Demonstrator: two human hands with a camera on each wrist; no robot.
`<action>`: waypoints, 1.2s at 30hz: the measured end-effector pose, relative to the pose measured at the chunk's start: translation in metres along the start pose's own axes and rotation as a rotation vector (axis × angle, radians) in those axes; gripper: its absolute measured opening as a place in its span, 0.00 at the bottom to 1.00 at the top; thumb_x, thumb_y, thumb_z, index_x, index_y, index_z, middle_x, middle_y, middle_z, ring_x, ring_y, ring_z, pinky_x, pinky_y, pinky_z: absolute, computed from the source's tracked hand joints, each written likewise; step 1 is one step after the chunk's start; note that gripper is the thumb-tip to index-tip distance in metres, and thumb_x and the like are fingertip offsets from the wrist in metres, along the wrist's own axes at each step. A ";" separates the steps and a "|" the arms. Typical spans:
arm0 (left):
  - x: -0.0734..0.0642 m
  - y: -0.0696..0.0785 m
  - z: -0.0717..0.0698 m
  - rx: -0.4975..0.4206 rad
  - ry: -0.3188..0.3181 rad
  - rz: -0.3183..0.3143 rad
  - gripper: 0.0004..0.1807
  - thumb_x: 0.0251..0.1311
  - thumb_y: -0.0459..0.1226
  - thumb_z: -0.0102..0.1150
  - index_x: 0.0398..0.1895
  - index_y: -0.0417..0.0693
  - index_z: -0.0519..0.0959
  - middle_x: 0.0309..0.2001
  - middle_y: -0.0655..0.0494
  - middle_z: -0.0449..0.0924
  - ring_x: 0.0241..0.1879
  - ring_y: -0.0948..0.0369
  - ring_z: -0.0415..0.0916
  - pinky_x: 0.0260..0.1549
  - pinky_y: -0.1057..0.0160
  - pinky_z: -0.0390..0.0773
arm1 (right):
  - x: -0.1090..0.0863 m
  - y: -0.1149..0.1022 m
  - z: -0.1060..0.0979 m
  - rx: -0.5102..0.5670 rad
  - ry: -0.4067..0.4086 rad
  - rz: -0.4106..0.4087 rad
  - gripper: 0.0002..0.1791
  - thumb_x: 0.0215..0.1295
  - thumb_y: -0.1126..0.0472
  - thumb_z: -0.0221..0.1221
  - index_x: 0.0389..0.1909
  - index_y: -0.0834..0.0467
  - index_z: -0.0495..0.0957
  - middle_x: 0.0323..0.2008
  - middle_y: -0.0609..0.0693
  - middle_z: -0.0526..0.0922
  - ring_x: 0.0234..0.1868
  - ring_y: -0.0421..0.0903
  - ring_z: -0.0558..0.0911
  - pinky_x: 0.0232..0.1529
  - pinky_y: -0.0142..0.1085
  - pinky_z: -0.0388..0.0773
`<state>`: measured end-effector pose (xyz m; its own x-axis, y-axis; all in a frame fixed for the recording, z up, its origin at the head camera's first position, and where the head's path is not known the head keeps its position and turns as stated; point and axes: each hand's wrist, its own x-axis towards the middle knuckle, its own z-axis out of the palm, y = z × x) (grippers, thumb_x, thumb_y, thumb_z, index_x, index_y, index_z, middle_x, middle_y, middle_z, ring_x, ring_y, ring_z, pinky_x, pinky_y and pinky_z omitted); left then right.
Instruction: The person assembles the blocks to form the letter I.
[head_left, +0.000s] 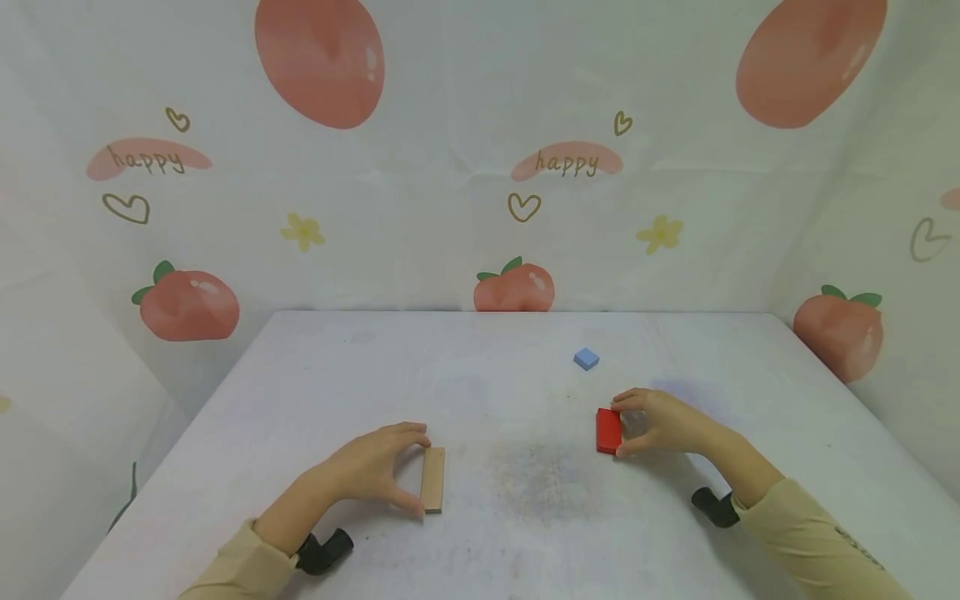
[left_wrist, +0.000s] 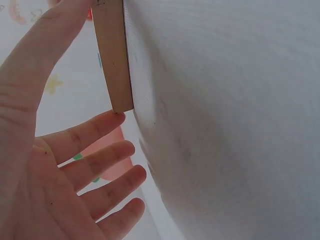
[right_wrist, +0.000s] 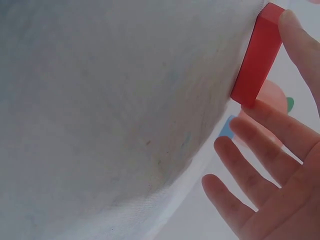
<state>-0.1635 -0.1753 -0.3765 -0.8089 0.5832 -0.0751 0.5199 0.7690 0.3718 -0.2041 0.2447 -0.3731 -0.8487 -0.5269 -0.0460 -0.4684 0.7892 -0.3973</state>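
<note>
My left hand (head_left: 373, 463) pinches a plain wooden block (head_left: 432, 481) by its two ends, with the thumb at the near end and the index finger at the far end. In the left wrist view the wooden block (left_wrist: 113, 57) shows its long side, and the other fingers spread apart beyond it. On the right, my right hand (head_left: 666, 419) holds a red block (head_left: 609, 431) the same way, end to end. Its remaining fingers fan out below the red block (right_wrist: 256, 57) in the right wrist view. Both blocks lie on the white table, well apart.
A small blue block (head_left: 587, 359) lies farther back on the white table (head_left: 360, 367), beyond the red one. Behind the table's back edge hangs a white curtain (head_left: 420, 208) printed with peaches, hearts and flowers. Dark smudges mark the tabletop between the hands.
</note>
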 end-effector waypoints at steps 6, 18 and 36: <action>0.000 0.000 0.001 0.008 -0.009 -0.004 0.45 0.31 0.61 0.72 0.53 0.46 0.74 0.64 0.43 0.68 0.64 0.45 0.66 0.60 0.45 0.69 | -0.001 -0.002 0.000 0.009 -0.004 0.012 0.34 0.43 0.52 0.72 0.50 0.68 0.77 0.51 0.62 0.78 0.54 0.61 0.75 0.53 0.52 0.76; -0.001 0.002 -0.001 0.013 -0.017 -0.002 0.43 0.35 0.58 0.72 0.56 0.45 0.73 0.64 0.47 0.69 0.64 0.46 0.66 0.60 0.44 0.68 | -0.001 -0.003 -0.001 0.015 -0.013 0.024 0.34 0.44 0.52 0.72 0.50 0.67 0.77 0.52 0.62 0.78 0.54 0.61 0.75 0.53 0.52 0.76; 0.007 0.002 -0.002 0.052 -0.008 0.031 0.45 0.38 0.55 0.70 0.61 0.41 0.70 0.62 0.48 0.71 0.63 0.48 0.68 0.60 0.47 0.69 | 0.000 -0.002 -0.001 0.013 -0.010 0.007 0.33 0.43 0.52 0.72 0.49 0.67 0.77 0.52 0.63 0.78 0.54 0.61 0.75 0.54 0.53 0.75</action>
<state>-0.1688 -0.1706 -0.3746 -0.7899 0.6090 -0.0714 0.5587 0.7628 0.3254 -0.2035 0.2435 -0.3715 -0.8496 -0.5242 -0.0580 -0.4587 0.7888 -0.4092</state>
